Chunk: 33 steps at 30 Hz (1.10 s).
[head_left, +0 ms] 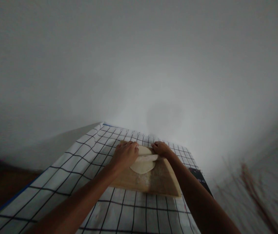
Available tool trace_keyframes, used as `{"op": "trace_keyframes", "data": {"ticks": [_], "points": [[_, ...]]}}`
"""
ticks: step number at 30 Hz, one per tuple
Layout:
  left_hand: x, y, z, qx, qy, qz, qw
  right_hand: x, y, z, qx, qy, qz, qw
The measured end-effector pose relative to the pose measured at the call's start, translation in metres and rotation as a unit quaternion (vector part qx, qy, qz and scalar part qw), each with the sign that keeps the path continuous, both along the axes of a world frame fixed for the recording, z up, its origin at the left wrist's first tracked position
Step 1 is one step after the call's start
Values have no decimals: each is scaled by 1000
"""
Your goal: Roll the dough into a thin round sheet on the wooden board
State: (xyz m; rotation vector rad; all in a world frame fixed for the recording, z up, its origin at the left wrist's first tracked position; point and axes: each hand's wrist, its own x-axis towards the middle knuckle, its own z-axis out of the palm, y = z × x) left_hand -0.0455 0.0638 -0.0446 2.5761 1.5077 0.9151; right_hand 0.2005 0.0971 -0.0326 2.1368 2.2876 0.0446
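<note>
A pale rolling pin (pixel 146 158) lies crosswise over a flat round of dough (pixel 142 167). Both rest on a wooden board (pixel 139 182) dusted with a little flour. My left hand (pixel 126 152) is closed over the pin's left end, and my right hand (pixel 162 149) is closed over its right end. The dough shows on the near and far sides of the pin. The pin's two ends are hidden under my hands.
A white cloth with dark grid lines (pixel 131 211) covers the table under the board. To the right, partly behind my right forearm, lies a dark device with lit digits (pixel 200 178). Thin brown twigs (pixel 251 188) stand at the lower right. A pale wall (pixel 139 65) rises behind.
</note>
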Motion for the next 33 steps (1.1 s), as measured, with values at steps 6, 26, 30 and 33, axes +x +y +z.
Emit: {"op": "trace_keyframes", "data": {"ticks": [6,26,30,33], "points": [[2,4,-7,43,4,-3,999,1,-19,1,34,-31,39,998],[-1,-25,-3,49,43,-45,997,-13,-113,0,100,-10,26,995],[-3,-30,-1,44,53,-47,997,-23,-133,-1,115,15,11,993],[-3,-31,-1,42,59,-54,996,-29,-144,-3,129,42,-9,991]]}}
